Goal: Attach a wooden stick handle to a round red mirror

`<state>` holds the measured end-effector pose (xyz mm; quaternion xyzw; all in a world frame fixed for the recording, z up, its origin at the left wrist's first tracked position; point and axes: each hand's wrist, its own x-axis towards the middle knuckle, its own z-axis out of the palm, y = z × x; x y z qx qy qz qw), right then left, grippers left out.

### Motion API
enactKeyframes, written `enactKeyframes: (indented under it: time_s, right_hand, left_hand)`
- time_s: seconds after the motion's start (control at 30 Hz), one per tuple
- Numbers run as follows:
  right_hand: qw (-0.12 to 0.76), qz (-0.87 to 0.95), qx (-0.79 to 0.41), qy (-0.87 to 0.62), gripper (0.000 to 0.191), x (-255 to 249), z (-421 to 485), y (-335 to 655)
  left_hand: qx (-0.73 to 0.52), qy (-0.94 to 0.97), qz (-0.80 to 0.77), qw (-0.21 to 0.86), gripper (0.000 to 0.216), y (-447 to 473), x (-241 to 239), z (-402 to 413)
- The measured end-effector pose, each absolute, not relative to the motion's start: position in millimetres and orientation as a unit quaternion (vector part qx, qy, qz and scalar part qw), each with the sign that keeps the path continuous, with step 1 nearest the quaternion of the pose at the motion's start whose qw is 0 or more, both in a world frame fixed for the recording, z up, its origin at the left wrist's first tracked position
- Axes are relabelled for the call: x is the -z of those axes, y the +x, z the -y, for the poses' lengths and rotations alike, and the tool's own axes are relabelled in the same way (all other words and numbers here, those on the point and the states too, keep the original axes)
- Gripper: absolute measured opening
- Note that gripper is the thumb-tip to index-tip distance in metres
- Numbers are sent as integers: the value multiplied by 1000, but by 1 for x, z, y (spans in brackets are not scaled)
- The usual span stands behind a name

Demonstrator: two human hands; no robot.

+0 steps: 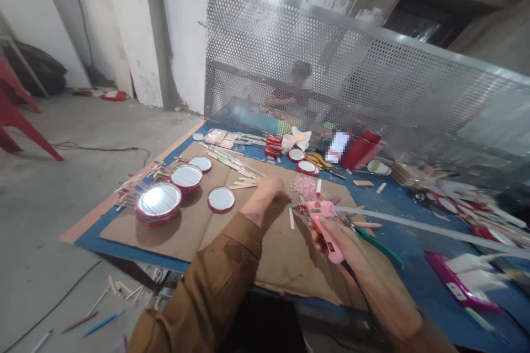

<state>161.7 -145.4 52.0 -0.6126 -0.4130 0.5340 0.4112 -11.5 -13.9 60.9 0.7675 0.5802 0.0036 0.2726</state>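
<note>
Pink glue gun (323, 209) is clasped by right fingers (316, 240); left fingers' (282, 193) hold is unclear. Drums (159, 201) at nine o'clock seem assembled; sticks (246, 181) lie loose.

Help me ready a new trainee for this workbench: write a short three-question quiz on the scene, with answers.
1. Which hand holds the pink hot-glue gun?
2. True or false: the purple power strip lies on the cardboard sheet.
3. What colour is the rim of the small drum nearest the brown sleeve?
A) green
B) red
C) yellow

Key:
1. The right hand.
2. False; it lies on the blue tabletop.
3. B.
</note>
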Motion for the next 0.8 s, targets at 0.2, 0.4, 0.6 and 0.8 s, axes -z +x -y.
enactKeyframes:
  time_s: [0.2, 0.4, 0.6, 0.8]
  right_hand:
    - [405, 440, -527, -604, 37, -58, 150, 156]
    - [399, 439, -529, -607, 35, -60, 149, 156]
    - [398, 430, -523, -619, 35, -58, 150, 158]
    - [404, 438, -525, -608, 33, -59, 150, 157]
  left_hand:
    - [10, 763, -588, 268, 52, -6, -54, 7]
    - [31, 776, -574, 261, 56, -7, -55, 8]
    - [17, 776, -574, 261, 47, -11, -62, 17]
    - [50, 778, -569, 263, 49, -8, -61, 12]
